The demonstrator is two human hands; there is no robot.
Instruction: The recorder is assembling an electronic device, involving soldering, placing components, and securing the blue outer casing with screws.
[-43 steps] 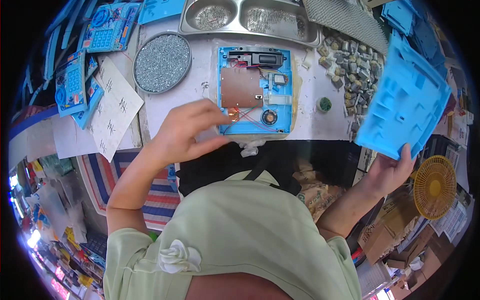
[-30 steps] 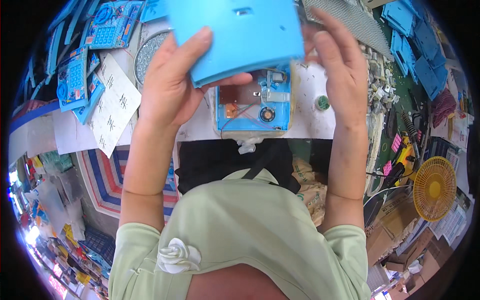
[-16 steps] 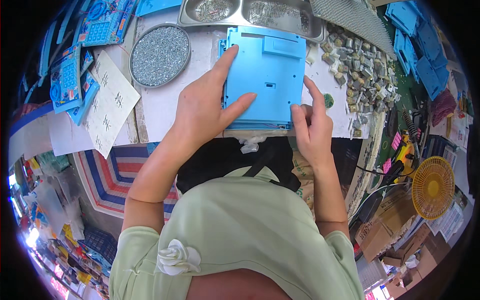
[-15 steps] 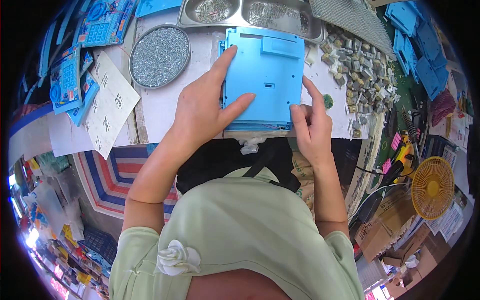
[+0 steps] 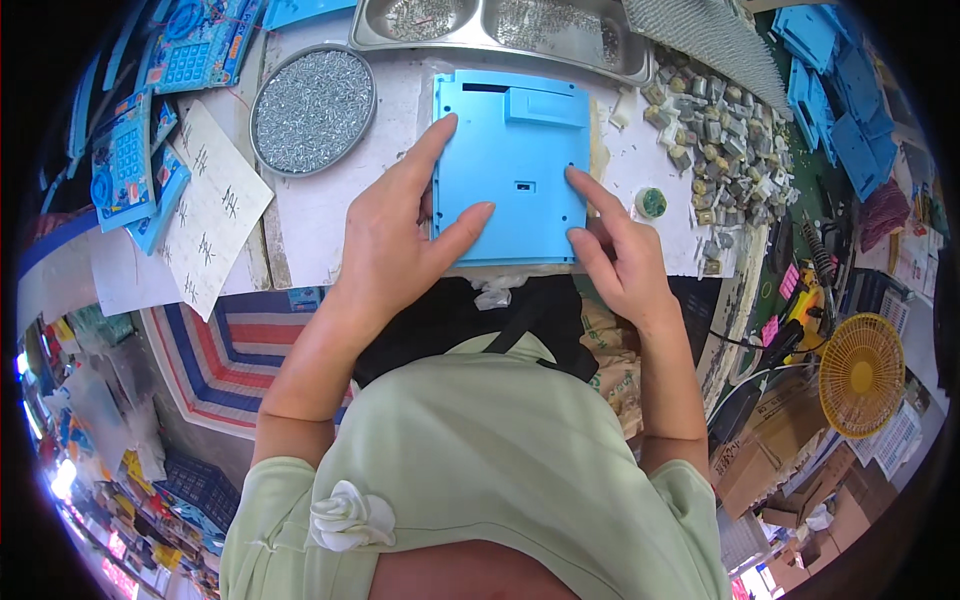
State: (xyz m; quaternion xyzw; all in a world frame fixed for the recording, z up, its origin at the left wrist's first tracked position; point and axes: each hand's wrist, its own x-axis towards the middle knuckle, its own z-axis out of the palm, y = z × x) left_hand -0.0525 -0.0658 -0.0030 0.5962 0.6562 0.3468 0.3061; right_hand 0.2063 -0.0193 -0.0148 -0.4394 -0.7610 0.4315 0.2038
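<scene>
A flat light-blue plastic casing [image 5: 500, 155] lies on the table edge in front of me, its outer face up. It has a raised block at the top, small screw holes and a little slot in the middle. My left hand [image 5: 390, 225] grips its left side, thumb lying on the face and forefinger along the edge. On the right side my right hand [image 5: 628, 255] holds the edge between forefinger and thumb, the other fingers curled. The casing's inside and underside are hidden.
A round dish of small screws [image 5: 313, 112] stands at left, beside a marked paper sheet [image 5: 215, 200] and blue keypad panels [image 5: 125, 165]. Behind is a steel two-well tray [image 5: 480, 38]. At right are a small green-topped round container [image 5: 651, 203] and a pile of small metal parts [image 5: 725, 145].
The casing has shifted slightly left, and its upper shell now sits flush over the lower part that showed at the near edge. My right fingers have followed its edge.
</scene>
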